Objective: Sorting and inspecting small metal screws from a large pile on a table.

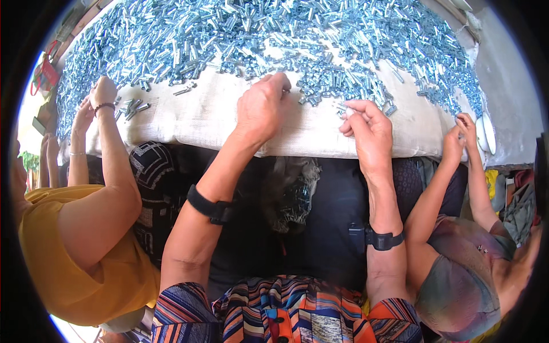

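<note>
Nearest the camera, at bottom centre: 1 striped multicolour shirt (286,311), short-sleeved. Above it, on the 2 forearms, 1 black wristband (209,206) is worn at left of centre and 1 black strap (384,239) at right of centre. Metal tubes (337,77), small, bluish-silver, in great number, are heaped across the top of the frame on a pale cloth (206,120), whose bare near strip is shown across the middle. The left hand (263,111), upper centre, is curled at the heap's near edge; its fingertips are hidden, so whether anything is grasped cannot be told. The right hand (372,128), right of centre, is bent with thumb and fingers drawn together above the cloth; silvery bits are seen at the fingertips, but a firm hold cannot be confirmed. 1 loose cluster (132,108) of tubes is set apart at left. At left, 1 co-worker in a yellow top (86,257) is seen with hands raised to the heap; at right, another co-worker's hands (454,143) are held close together near the cloth's edge. Risks, as judged: tubes could be swept over the near edge by a dragging wrist; small pieces could be dropped through a loose pinch; the set-apart cluster could be remixed by a neighbouring arm.
</note>
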Demonstrator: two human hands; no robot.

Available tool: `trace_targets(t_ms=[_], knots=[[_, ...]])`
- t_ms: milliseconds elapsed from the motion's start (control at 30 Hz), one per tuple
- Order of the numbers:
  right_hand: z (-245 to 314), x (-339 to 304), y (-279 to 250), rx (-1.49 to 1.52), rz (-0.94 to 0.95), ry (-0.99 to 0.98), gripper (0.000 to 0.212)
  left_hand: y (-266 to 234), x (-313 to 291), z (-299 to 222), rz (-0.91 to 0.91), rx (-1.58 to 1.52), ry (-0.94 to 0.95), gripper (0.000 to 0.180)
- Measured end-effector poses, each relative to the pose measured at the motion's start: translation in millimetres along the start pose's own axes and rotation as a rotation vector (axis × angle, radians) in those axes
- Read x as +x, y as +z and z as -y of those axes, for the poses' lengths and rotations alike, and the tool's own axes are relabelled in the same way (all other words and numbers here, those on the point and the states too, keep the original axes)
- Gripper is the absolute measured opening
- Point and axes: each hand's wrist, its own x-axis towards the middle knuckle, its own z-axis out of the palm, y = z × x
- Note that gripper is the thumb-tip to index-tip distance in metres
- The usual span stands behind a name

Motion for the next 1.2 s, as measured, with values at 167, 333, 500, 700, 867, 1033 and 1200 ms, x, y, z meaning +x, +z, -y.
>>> trace_targets(t_ms=[167,333,500,700,867,1033,1200], knots=[[4,-20,6,0.404,0.14,0.163,0.011,-22,-20,-2,0.009,-0.358,-0.053,0.015],[5,-39,14,0.493,0.184,0.215,0.008,-37,-50,-24,0.222,-0.877,-0.333,0.013],[5,-55,18,0.494,0.2,0.233,0.007,-36,-74,-29,0.288,-1.043,-0.397,0.02],[9,-65,20,0.438,0.205,0.231,0.006,-32,-87,-22,0.318,-1.016,-0.378,0.018],[10,-70,18,0.414,0.208,0.235,0.006,-38,-90,-26,0.342,-1.238,-0.497,0.018],[12,-74,16,0.394,0.208,0.228,0.006,-35,-96,-27,0.361,-1.406,-0.478,0.017],[12,-78,17,0.43,0.201,0.226,0.006,-32,-100,-28,0.375,-1.44,-0.444,0.014]])
